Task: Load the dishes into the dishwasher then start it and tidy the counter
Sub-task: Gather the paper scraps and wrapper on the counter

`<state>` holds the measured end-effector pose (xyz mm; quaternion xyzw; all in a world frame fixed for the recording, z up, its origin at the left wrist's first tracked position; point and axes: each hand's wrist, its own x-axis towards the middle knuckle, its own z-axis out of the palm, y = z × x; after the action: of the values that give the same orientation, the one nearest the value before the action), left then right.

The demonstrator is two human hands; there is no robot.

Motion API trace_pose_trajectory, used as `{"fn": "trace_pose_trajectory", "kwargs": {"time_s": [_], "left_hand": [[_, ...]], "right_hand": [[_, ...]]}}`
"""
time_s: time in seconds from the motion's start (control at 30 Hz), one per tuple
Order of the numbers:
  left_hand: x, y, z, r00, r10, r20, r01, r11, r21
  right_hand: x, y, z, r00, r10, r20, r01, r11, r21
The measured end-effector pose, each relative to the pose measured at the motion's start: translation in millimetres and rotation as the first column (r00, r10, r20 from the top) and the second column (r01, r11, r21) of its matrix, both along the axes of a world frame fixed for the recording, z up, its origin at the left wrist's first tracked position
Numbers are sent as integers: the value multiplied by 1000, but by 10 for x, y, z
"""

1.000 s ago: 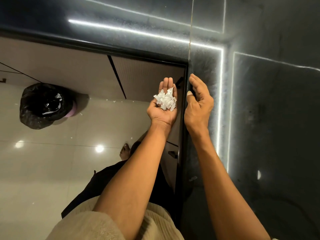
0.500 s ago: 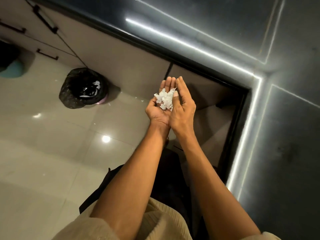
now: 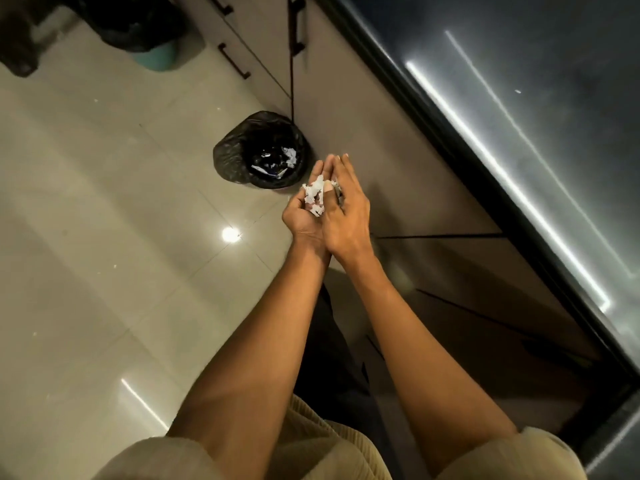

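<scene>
paper scraps [image 3: 314, 199] partly hidden by right hand [image 3: 346, 216] | bin [image 3: 263, 150] contents unclear

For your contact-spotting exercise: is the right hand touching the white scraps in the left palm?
Touching. The head view shows the right hand laid against the left hand, its thumb resting on the white scraps.

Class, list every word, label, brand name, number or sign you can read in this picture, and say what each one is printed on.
None can be read.
White scraps cupped in the left hand, covered by the right hand: no print shows.
Litter inside the black-lined bin: too small and blurred to tell.
Cabinet fronts, floor tiles and dark countertop: no lettering.
</scene>
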<state>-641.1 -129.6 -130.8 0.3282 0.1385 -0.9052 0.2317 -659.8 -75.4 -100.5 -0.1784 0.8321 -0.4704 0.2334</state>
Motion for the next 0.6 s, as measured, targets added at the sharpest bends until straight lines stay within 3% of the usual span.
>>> {"fn": "trace_pose_trajectory", "kwargs": {"time_s": [0.13, 0.3, 0.4, 0.6], "left_hand": [[-96, -547, -474, 981, 78, 178, -74, 997, -25], [-320, -1215, -1193, 931, 110, 348, -96, 994, -58], [-457, -1638, -1719, 876, 58, 478, -33, 998, -60], [-721, -2357, -2805, 852, -137, 505, 200, 977, -73]], "right_hand": [[-159, -585, -358, 989, 87, 118, -93, 995, 44], [-409, -1321, -1155, 933, 65, 355, -101, 991, 84], [-607, -1684, -1859, 911, 93, 402, -142, 985, 93], [-1003, -2263, -3382, 842, 104, 529, -157, 986, 56]]}}
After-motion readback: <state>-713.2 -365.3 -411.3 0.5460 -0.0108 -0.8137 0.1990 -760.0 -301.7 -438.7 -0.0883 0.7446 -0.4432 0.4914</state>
